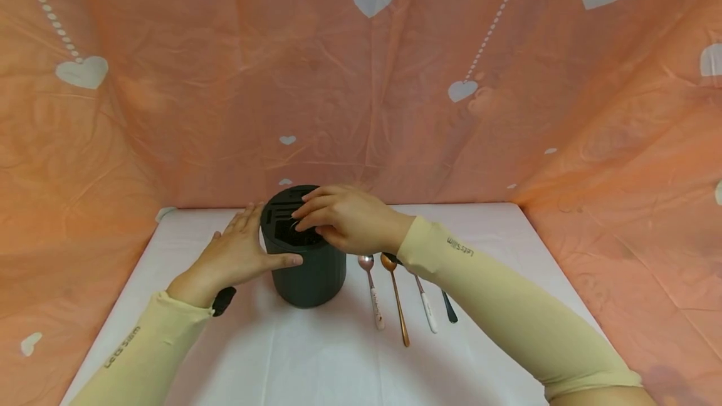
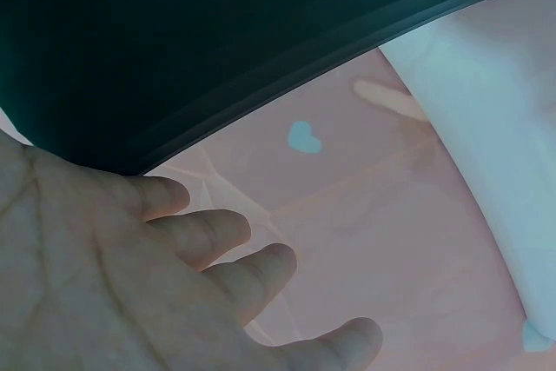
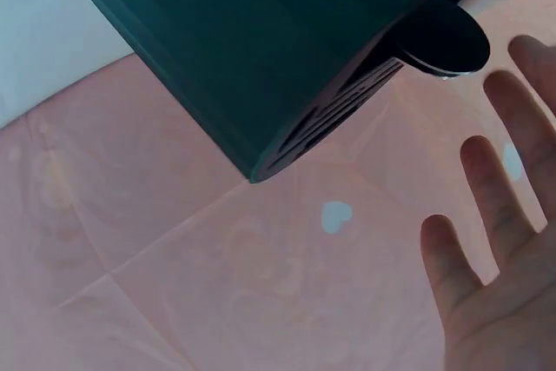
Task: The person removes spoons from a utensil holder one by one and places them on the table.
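Behind your work hangs a peach cloth printed with white hearts [image 1: 316, 80], and before it spreads a white-covered table [image 1: 225, 356]. The dark green cylindrical holder with a slotted top [image 1: 309, 281] stands upright, left of centre. Your left hand [image 1: 237, 255] lies straight-fingered at its left side, thumb across the near wall, probably steadying it. Your right hand [image 1: 352, 221] hovers over the top, released, fingers extended. On the right, four slender utensils [image 1: 399, 306] lie spaced, apparently to keep handles separate. A dark rounded spoon-like head [image 3: 445, 36] protrudes from the holder.
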Tool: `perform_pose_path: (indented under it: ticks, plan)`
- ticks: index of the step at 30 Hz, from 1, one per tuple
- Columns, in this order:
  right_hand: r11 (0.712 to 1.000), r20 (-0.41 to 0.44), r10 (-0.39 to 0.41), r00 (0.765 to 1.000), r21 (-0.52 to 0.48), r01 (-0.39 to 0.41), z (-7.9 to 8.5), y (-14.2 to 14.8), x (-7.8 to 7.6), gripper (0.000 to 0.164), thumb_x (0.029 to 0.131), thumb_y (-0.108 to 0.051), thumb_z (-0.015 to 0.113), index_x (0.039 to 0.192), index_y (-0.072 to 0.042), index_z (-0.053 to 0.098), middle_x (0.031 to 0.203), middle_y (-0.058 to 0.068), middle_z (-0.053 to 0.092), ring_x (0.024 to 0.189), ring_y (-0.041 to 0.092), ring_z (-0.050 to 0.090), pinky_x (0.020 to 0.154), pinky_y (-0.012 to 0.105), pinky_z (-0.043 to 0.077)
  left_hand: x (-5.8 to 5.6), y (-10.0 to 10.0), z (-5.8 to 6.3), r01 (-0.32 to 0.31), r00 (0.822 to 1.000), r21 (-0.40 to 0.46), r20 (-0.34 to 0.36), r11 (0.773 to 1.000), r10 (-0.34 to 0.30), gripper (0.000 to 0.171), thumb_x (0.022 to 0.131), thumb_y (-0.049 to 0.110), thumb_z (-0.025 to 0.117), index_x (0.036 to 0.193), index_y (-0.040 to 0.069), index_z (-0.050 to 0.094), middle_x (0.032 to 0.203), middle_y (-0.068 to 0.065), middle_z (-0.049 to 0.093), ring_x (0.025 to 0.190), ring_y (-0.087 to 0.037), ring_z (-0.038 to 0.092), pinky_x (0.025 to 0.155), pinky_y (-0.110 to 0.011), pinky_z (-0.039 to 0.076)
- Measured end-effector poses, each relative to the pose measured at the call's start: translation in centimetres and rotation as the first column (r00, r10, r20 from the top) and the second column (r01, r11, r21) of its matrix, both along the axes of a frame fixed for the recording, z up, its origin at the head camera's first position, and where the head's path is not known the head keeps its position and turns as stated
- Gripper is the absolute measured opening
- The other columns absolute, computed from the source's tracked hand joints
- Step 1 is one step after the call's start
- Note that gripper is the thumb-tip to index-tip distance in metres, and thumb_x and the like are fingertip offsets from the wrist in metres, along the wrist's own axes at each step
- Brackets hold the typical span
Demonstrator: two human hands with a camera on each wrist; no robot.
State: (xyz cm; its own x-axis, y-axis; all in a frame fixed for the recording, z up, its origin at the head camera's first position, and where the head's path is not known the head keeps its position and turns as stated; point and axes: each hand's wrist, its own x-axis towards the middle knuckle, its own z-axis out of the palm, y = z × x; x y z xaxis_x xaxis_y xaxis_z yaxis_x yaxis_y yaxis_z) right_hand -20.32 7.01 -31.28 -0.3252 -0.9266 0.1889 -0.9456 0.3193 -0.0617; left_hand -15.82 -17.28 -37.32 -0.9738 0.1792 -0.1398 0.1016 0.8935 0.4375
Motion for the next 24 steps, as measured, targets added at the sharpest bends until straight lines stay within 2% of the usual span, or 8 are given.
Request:
perform_pose_path:
  ticks: [8, 15, 24]
  plan:
    - [0.998, 0.017, -0.048, 0.999, 0.045, 0.047, 0.3, -0.1, 0.2, 0.032, 0.097, -0.011, 0.059, 0.127, -0.016, 0.070, 0.133, -0.005, 0.063, 0.137, 0.018, 0.042, 0.116, 0.029, 0.022, -0.1, 0.0, -0.1, -0.002, 1.000, -0.003, -0.004, 1.000, 0.002, 0.147, 0.062, 0.095, 0.055, 0.158, -0.003, 0.001, 0.161, -0.030, 0.006, 0.146, -0.049, 0.008, 0.105, -0.076, 0.010]
    - [0.997, 0.032, -0.074, 0.997, 0.005, 0.074, 0.2, 1.5, 0.1, 0.032, 0.096, -0.009, 0.059, 0.127, -0.013, 0.070, 0.133, -0.003, 0.062, 0.135, 0.018, 0.045, 0.114, 0.032, 0.028, 0.1, 0.0, 0.1, -0.005, 1.000, 0.002, 0.001, 1.000, 0.005, 0.146, 0.063, 0.093, 0.058, 0.158, -0.001, -0.002, 0.162, -0.029, 0.004, 0.147, -0.049, 0.007, 0.105, -0.076, 0.009]
    - [0.993, 0.034, -0.103, 0.994, -0.057, 0.104, -0.5, 3.2, -0.5, 0.029, 0.096, -0.008, 0.060, 0.122, -0.013, 0.072, 0.128, -0.001, 0.064, 0.126, 0.017, 0.051, 0.108, 0.030, 0.038, 0.2, 0.3, 0.1, -0.006, 1.000, 0.000, -0.008, 1.000, 0.006, 0.140, 0.069, 0.084, 0.065, 0.158, -0.002, 0.000, 0.161, -0.030, 0.006, 0.146, -0.050, 0.010, 0.104, -0.077, 0.011]
